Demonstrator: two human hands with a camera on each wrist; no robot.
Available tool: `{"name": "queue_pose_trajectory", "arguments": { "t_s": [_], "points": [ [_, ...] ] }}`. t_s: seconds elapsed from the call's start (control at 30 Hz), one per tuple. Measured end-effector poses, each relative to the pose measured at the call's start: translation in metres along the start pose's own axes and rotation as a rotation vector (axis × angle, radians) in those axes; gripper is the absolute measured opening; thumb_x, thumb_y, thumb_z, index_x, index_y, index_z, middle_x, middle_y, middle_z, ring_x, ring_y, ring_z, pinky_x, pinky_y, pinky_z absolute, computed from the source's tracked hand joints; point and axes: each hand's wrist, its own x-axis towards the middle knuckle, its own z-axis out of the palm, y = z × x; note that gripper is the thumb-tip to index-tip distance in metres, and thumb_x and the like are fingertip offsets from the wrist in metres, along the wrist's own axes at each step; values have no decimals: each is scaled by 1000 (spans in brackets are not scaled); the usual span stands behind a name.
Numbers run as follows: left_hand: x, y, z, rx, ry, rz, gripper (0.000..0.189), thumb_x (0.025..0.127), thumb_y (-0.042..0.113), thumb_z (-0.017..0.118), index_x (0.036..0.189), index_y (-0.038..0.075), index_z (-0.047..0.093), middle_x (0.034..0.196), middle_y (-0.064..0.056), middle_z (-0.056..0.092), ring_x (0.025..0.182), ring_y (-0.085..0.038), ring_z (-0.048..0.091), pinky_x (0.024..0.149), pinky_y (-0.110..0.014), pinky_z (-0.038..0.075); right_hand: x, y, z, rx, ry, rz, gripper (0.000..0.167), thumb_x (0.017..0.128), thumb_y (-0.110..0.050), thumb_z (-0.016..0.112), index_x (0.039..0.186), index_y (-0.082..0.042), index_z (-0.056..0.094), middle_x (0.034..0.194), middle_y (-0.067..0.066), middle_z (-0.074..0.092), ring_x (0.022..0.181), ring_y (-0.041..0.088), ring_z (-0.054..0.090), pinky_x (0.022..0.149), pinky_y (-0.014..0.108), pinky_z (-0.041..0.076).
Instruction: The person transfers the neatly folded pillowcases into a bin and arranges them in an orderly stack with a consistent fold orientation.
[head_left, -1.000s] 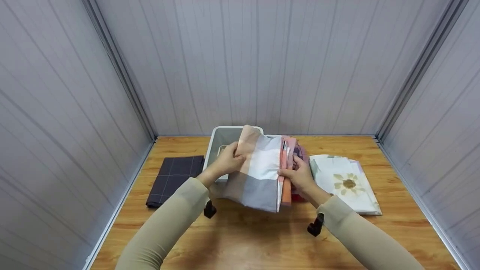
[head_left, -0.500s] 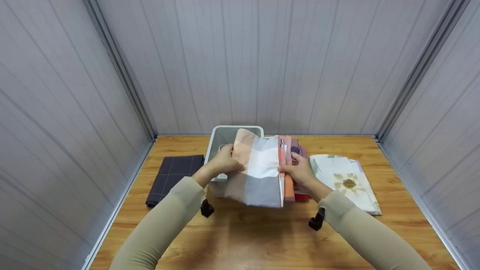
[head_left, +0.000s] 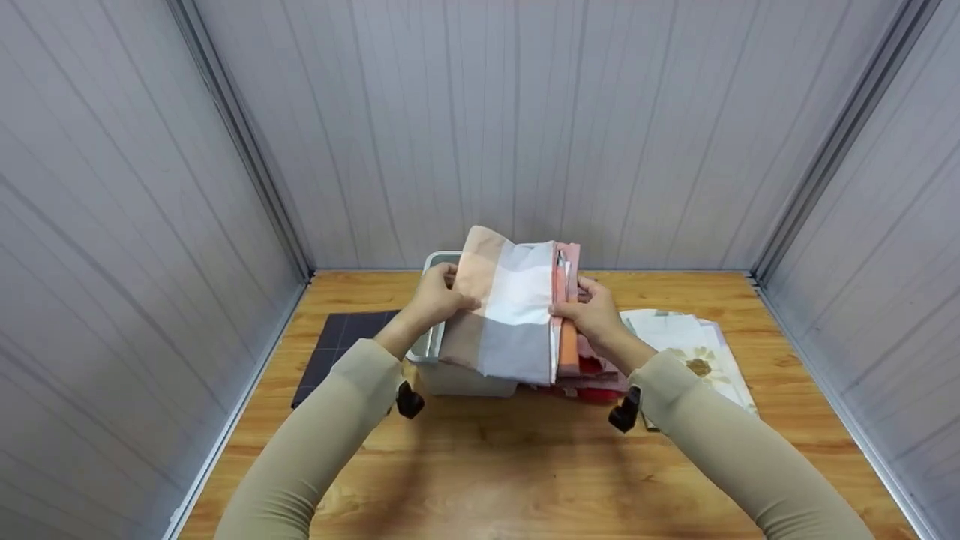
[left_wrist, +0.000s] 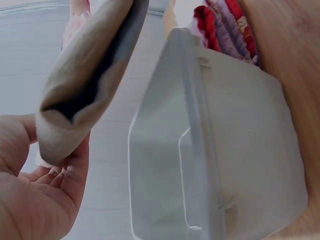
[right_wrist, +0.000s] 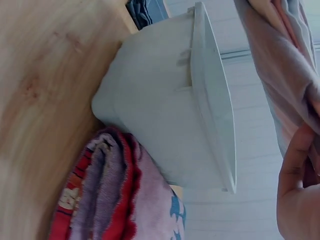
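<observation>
A folded cloth (head_left: 517, 307) with broad peach, white and grey bands is held up over the white plastic bin (head_left: 466, 381). My left hand (head_left: 435, 296) pinches its left edge, thumb in front and fingers behind. At the opposite edge, where layered orange and pink folds show, my right hand (head_left: 598, 319) grips with the thumb on top. Seen from the left wrist, the cloth's rolled end (left_wrist: 75, 115) sits between thumb and fingers, above and beside the bin's open mouth. The right wrist view catches the cloth's underside (right_wrist: 280, 65) and part of the right hand (right_wrist: 295, 190).
Right against the bin lies a folded red and lilac towel (right_wrist: 115, 195). A dark checked folded cloth (head_left: 345, 337) is on the wooden table (head_left: 487, 480) to the left. A white cloth with a flower print (head_left: 664, 328) lies to the right. Panel walls (head_left: 480, 135) enclose the table.
Both hands have raised the banded cloth and moved it away from me, over the bin. More of the bin's front and the red and lilac towel now shows beneath it.
</observation>
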Motion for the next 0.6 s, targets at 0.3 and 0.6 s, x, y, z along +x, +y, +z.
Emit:
{"name": "queue_pose_trajectory", "arguments": {
  "t_s": [0.3,0.6],
  "points": [
    [4,4,-13,-42,51,23,51,83,2,85,129,-10,66,122,-26,74,101,-23,67,85,-29,57,12,-18,7,-69,7,-20,74,93,6,75,159,9,43,146,33,60,112,24,70,90,26,63],
    [14,1,-29,-56,40,49,48,86,4,84,128,-9,63,121,-23,72,98,-20,65,80,-24,55,22,-32,21,-79,15,-69,69,90,7,77,153,10,51,140,32,65,104,21,71,83,23,63]
  ]
}}
